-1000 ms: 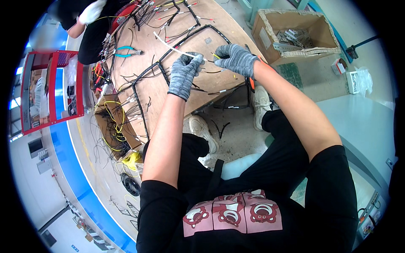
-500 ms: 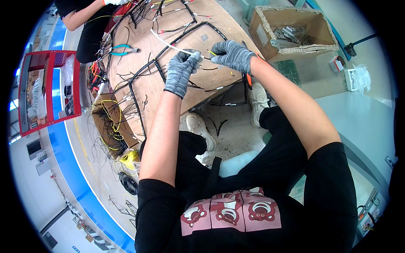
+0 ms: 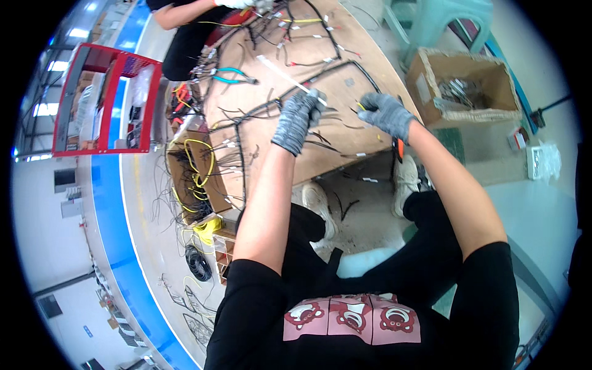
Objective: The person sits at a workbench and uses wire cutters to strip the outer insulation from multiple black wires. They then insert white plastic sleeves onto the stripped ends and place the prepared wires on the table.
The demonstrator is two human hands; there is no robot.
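Left hand (image 3: pixel 298 118), grey glove, fingers curled tight on white cable tie (image 3: pixel 285 71), tie slanting up-left over plywood board (image 3: pixel 345 139). Right hand (image 3: pixel 385 113), gloved too, pinching yellow wire end (image 3: pixel 359 106) beside black wire harness (image 3: pixel 320 74). Teal pliers (image 3: pixel 233 75) lying further up board. Cardboard box (image 3: pixel 467 86) well right. Co-worker's arm (image 3: pixel 203 7) at top edge.
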